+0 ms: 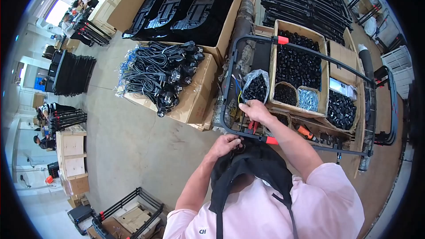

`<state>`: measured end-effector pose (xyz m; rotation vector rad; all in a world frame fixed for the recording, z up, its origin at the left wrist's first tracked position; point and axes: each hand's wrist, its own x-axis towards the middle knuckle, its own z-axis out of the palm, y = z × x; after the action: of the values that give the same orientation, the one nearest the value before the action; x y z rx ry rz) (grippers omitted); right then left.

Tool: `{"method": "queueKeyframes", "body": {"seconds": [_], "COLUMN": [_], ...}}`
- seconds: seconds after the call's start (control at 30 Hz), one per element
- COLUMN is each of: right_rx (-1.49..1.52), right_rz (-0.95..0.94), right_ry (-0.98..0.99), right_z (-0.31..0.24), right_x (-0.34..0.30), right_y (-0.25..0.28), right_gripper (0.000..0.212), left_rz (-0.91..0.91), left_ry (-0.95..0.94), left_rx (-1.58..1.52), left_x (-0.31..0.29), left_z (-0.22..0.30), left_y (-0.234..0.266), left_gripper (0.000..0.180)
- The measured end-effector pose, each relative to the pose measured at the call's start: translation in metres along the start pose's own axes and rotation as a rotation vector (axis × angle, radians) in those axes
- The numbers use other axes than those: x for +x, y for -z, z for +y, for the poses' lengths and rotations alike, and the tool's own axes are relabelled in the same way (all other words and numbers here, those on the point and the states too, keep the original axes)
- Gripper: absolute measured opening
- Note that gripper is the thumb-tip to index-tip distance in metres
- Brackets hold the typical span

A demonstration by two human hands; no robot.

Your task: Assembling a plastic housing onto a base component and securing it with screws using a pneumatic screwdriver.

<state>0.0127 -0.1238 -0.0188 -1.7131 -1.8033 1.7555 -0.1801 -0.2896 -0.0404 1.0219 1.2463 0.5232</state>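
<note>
Head view: one fisheye, head-worn, left of a side-by-side pair. Station: above the near edge of the bench (262, 57). Facing: steeply down, somewhat forward; upright, unmirrored. Range: shirt (327, 197), left grip (226, 145), right grip (256, 110) close; bench's far edge farther. Field: very wide, round, straight edges bowed, rim black.

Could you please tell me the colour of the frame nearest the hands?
The frame is black with red pieces, best in the head view.
</note>
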Motion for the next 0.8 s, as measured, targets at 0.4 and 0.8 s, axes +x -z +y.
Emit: {"method": "queueKeyframes", "body": {"seconds": [0.4,0.8], "right_rx": [0.083,-0.137], "right_rz": [0.192,-0.079], "right_ry": [0.112,0.075], "right_z": [-0.011,-0.029], "right_x": [0.029,0.034], "right_y": [-0.03,0.012], "right_gripper": [0.043,0.04], "left_rz": [0.022,0.283], "left_ry": [0.057,0.072], "left_rx": [-0.672,-0.564], "left_x": [-0.004,-0.002], "left_z": [-0.024,-0.015], "left_y": [-0.02,-0.044], "left_gripper": [0.024,0.023]}}
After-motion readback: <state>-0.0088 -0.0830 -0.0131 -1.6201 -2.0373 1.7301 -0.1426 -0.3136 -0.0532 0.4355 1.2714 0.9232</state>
